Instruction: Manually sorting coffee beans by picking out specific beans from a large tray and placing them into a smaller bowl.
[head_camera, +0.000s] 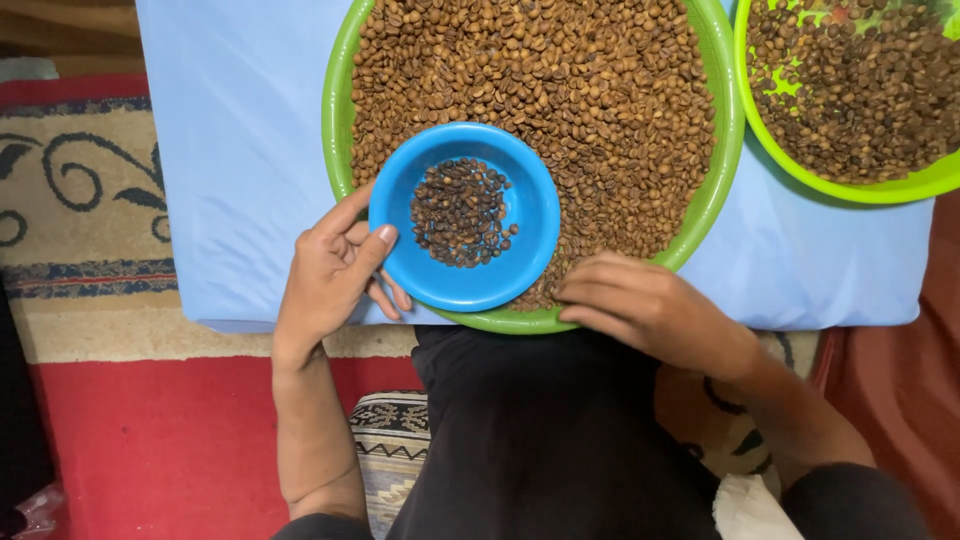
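My left hand (335, 270) grips the left rim of a small blue bowl (520, 260), thumb on the inside edge. The bowl holds a little heap of dark coffee beans (460, 212) and rests over the near part of a large green tray (336, 130) filled with brown coffee beans (580, 90). My right hand (645, 305) lies at the tray's near rim, fingers bent down and pointing left onto the beans beside the blue bowl; whether it pinches any beans is hidden.
A second green tray (880, 190) with darker beans stands at the upper right. Both trays sit on a light blue cloth (240, 150). A patterned red and beige rug (90, 250) lies around it, and my dark-clothed lap (540, 440) is below.
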